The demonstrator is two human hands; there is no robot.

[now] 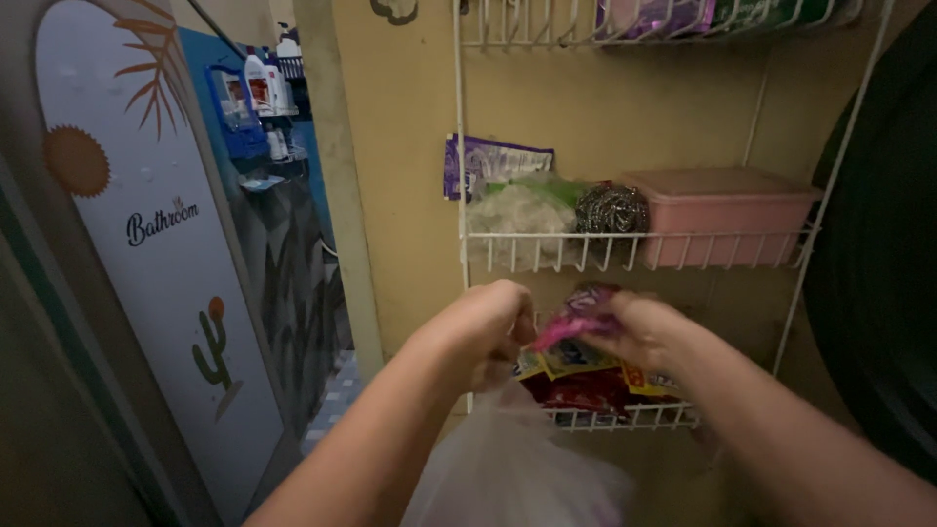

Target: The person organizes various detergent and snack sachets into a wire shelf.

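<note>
Gripping a small pink packet (576,317), the right hand (639,332) is held in front of the lower basket (625,418) of a white wire rack (634,249) fixed to a yellow wall; its fingers are closed round the packet, which is blurred and sticks out to the left towards the other hand; the left hand (488,327) is just beside it, its fingers curled shut on the gathered top of a thin pale plastic bag (512,464) that hangs below both hands; the packet is above the mouth of that bag and in front of the rack, touching the right hand only as far as can be seen; the lower basket holds yellow and red sachets (576,376), partly hidden behind the hands; the middle shelf of the rack carries a pink lidded box (727,215) on the right, a steel wool scourer (610,208) just beside it, a bundle of clear plastic (517,215) further left and a purple packet (493,161) standing against the wall behind; more packets lie on the top shelf, cut off by the frame; to the left a white door panel (146,244) with a cactus and sun picture stands ajar, and past it a blue holder with bottles (259,93) hangs on a blue wall.
</note>
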